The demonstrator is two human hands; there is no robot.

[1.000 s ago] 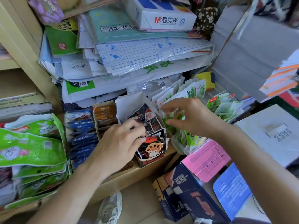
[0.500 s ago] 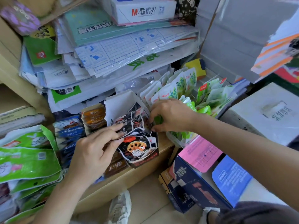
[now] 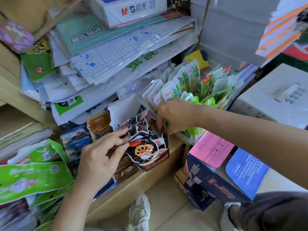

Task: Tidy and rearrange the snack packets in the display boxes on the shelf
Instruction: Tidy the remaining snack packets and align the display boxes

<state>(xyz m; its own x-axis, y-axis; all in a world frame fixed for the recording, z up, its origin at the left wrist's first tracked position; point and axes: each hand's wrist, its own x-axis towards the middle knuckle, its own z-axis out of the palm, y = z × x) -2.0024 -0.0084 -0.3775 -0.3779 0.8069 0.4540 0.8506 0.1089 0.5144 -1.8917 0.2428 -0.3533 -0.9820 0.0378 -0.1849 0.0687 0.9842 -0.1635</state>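
A torn black display box point(image 3: 155, 162) with a lotus-root picture stands at the shelf's front edge and holds black-and-white snack packets point(image 3: 140, 125). My left hand point(image 3: 100, 157) pinches the near edges of these packets between thumb and fingers at the box's left side. My right hand point(image 3: 173, 114) reaches into the box's right side, fingers curled down onto a packet there. To the right, green-and-white packets point(image 3: 176, 85) stand upright in a clear box. Brown packets point(image 3: 100, 122) and blue packets point(image 3: 76, 140) lie left of the black box.
Large green bags point(image 3: 33, 174) pile up at the far left. Stacked paper and plastic-wrapped stationery point(image 3: 116, 52) overhang the back of the shelf. Below right on the floor sit a dark blue carton point(image 3: 215, 182) with pink and blue flaps, and my shoes point(image 3: 138, 212).
My right hand left the green-and-white packets and moved left into the black box. My left hand shifted from the box's middle to its left side and pinched the packet edges.
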